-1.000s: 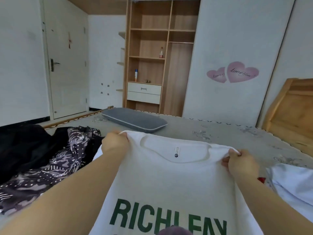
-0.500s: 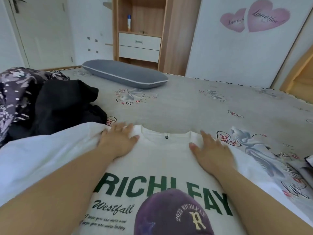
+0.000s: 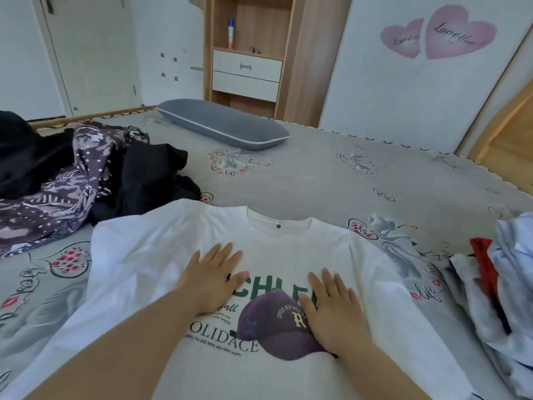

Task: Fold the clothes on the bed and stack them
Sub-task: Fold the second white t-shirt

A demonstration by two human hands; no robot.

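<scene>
You've got the white T-shirt (image 3: 288, 246) laid flat, print side up, on the bed (image 3: 331, 174) right in front of you, collar pointing away toward the far wall. Your left hand (image 3: 212, 280) lies palm-down on the chest print, fingers straight & slightly spread, thumb out to the right, covering the start of the green lettering. Your right hand (image 3: 334, 313) is palm-down too, fingers straight & close together w/ small gaps, resting over the right end of the lettering & the edge of the purple cap graphic (image 3: 277, 327). Neither hand pinches or grips fabric; both just press flat on it. Shirt's left sleeve spreads out toward the left edge of the bed, right sleeve runs down along your right forearm. Left of the shirt, touching its shoulder area, sits a rumpled black garment (image 3: 153, 180), w/ a purple patterned garment (image 3: 57, 194) beside it & more black cloth (image 3: 26, 151) behind that. At the right edge is a heap of white & pale-blue clothes (image 3: 507, 298) w/ a red piece (image 3: 484, 264) showing, near the shirt's right sleeve but can't tell if touching. A grey pillow (image 3: 225, 125) lies well apart at the far side of the bed, in front of the wooden wardrobe (image 3: 248, 67).
</scene>
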